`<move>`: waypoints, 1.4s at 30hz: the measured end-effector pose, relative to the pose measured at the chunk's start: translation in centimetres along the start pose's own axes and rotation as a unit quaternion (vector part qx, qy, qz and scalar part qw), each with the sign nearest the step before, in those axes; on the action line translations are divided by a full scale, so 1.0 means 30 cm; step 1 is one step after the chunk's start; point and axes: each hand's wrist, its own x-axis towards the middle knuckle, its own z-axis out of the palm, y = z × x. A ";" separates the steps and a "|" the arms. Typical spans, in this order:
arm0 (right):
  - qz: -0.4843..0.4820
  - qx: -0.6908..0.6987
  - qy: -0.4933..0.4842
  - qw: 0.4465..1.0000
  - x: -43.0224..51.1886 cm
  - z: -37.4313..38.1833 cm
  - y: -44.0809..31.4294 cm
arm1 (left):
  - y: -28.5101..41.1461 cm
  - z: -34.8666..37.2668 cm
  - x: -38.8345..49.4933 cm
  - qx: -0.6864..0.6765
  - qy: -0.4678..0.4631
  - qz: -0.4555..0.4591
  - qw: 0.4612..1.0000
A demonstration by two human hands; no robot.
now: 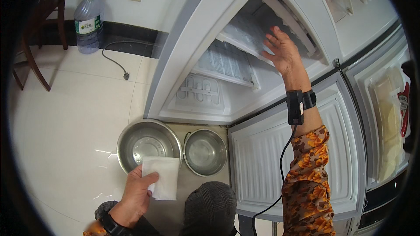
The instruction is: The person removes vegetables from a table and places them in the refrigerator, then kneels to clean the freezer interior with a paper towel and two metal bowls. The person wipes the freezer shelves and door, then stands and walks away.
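Observation:
My left hand (135,191) grips a folded white cloth (165,177) between thumb and fingers, above the near edge of a large steel basin (122,147). My right hand (281,50) reaches into the open freezer compartment (241,105), fingers spread, holding nothing. It is close to the upper shelf (244,44), whose surface looks frosty; whether the fingertips touch anything cannot be told. Below lies a second white shelf (226,64) with a slatted surface. A smaller steel bowl (205,152) stands on the floor beside the large basin.
The freezer door (295,157) hangs open to the right, with another open door (377,105) holding a ketchup bottle (404,105) beyond. A large plastic water bottle (88,23), a wooden chair (60,16) and a cable plug (126,76) are at the left. A black cable runs from my right wrist.

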 end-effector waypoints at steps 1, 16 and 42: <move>-0.002 0.050 -0.032 0.998 0.000 0.009 0.001 | -0.001 -0.001 0.000 0.002 -0.001 0.001 1.000; -0.069 0.434 -0.062 0.896 0.102 -0.025 -0.042 | -0.006 -0.039 0.017 -0.020 -0.001 0.005 1.000; 0.018 0.086 0.101 0.991 0.007 -0.240 0.174 | 0.015 0.023 -0.009 -0.003 0.014 -0.006 1.000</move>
